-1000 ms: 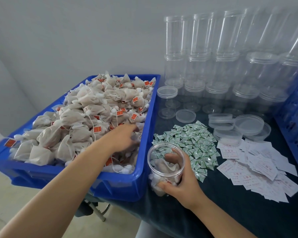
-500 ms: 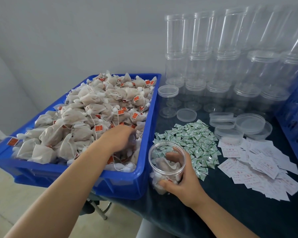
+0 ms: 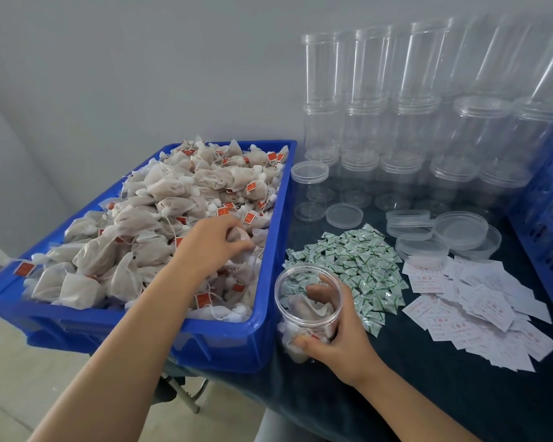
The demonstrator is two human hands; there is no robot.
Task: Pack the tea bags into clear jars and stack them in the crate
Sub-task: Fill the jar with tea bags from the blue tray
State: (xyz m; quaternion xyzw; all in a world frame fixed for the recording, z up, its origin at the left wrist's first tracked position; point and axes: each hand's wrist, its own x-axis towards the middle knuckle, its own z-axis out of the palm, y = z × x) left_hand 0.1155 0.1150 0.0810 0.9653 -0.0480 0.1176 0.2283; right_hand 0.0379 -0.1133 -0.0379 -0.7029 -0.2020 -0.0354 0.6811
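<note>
Right hand [image 3: 336, 336] wraps open jar [image 3: 307, 311], steadying it beside blue tray [image 3: 268, 282] for short transfer; left hand [image 3: 211, 247] fingers curled, pinching tea bag [image 3: 241, 239] from heap.

Single head view, looking forward-down, close over table [image 3: 428, 393] and hands.
</note>
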